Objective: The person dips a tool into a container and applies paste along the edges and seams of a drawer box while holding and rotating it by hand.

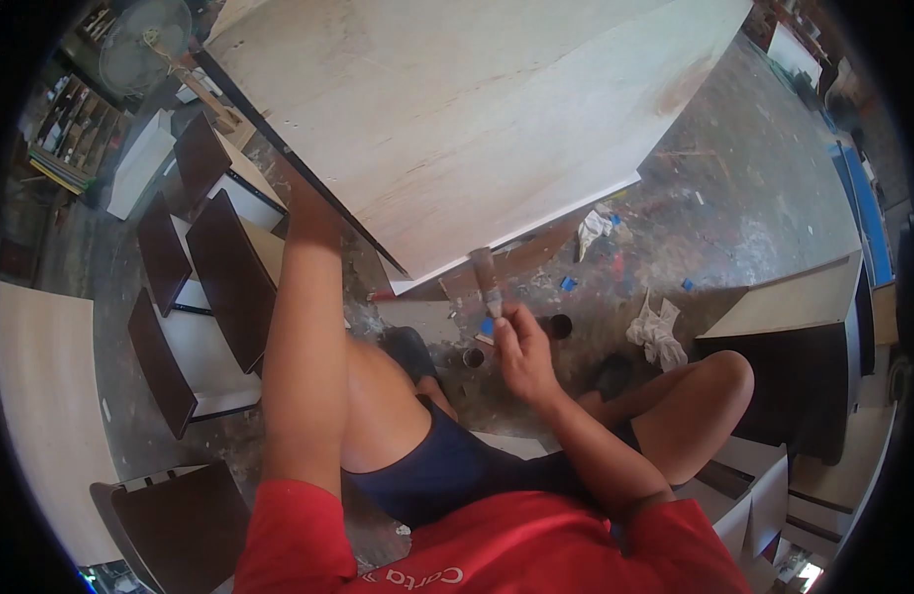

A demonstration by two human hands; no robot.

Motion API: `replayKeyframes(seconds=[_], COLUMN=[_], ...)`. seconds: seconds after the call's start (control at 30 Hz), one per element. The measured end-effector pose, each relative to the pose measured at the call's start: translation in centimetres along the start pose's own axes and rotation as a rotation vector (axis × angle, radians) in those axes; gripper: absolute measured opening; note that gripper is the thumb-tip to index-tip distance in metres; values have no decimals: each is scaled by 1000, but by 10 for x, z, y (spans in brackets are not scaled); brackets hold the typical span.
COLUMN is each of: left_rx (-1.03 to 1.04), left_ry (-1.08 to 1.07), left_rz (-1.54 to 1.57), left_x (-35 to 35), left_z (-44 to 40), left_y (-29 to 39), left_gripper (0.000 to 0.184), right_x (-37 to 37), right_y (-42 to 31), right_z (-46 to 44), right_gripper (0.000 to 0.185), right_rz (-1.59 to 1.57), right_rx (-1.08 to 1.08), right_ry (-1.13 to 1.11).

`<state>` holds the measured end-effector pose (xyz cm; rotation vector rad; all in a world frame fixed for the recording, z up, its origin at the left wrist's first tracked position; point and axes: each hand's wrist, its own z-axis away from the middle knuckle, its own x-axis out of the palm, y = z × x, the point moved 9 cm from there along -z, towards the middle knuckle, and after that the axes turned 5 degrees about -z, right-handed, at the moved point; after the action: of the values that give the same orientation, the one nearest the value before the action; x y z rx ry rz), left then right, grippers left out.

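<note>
A large pale wooden cabinet or box (457, 129) with dark and white edges stands tilted in front of me. My right hand (524, 351) is closed around a paintbrush (486, 277), its bristles up at the white lower edge of the box. My left forearm reaches up along the box's dark left edge. There my left hand (306, 193) is mostly hidden behind the box, and its fingers do not show. Two small dark cups (473, 357) stand on the floor just below the brush.
Several dark-fronted drawers (229, 277) stand on the left, with a pale panel (56, 376) beyond them. White rags (657, 332) and blue scraps (568, 284) lie on the stained floor (734, 218). To the right is a dark-sided cabinet piece (789, 381); a fan (145, 45) stands far left.
</note>
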<state>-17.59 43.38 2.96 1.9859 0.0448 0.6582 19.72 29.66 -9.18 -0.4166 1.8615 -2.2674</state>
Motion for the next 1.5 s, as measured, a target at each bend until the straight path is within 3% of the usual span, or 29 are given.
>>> replayKeyframes(seconds=[0.13,0.23,0.27,0.33,0.43,0.53,0.63,0.67,0.73,0.83,0.93,1.13,1.23,1.33,1.43,1.5], left_rx=[70,-383,-230,70,604,111,-245,-126,108,85,48,66,32,67,-93,-57], left_ry=[91,192,178,143,61,57,25,-29,-136,11,38,-183,7,9,267,203], left_rz=[80,516,339,-16,-912,-111,190,151,73,-205,-68,76,-170,-164,159,78], left_x=[-4,-42,-44,17,65,57,20,24,95,92,96,102,88,93,96,94], left_z=[-17,-37,-37,-14,16,5,-26,-22,17,15,19,18,18,19,27,24], left_y=[-1,-49,-40,15,76,52,1,15,91,82,88,93,74,81,75,76], left_gripper=[44,42,41,39,39,40,41,44,49,60,66,67,66,64,61,61], right_x=[29,30,23,16,21,46,58,55,45,38,55,72,60,66,83,89], right_y=[-5,7,8,0,1,3,-7,-8,-8,4,-6,-9,9,5,-11,-7], right_z=[14,17,16,14,11,17,27,27,26,18,22,36,31,27,35,40], right_gripper=[19,19,18,16,15,16,16,16,17,18,17,18,19,19,20,20], right_rz=[128,94,81,13,53,83,196,165,104,29,136,122,88,126,204,225], right_rx=[-88,-110,-69,25,36,-80,-135,-115,-72,53,-53,-26,33,6,-53,-2], right_ry=[-115,-97,-54,-14,-43,-131,-175,-146,-88,-39,-116,-190,-105,-127,-194,-241])
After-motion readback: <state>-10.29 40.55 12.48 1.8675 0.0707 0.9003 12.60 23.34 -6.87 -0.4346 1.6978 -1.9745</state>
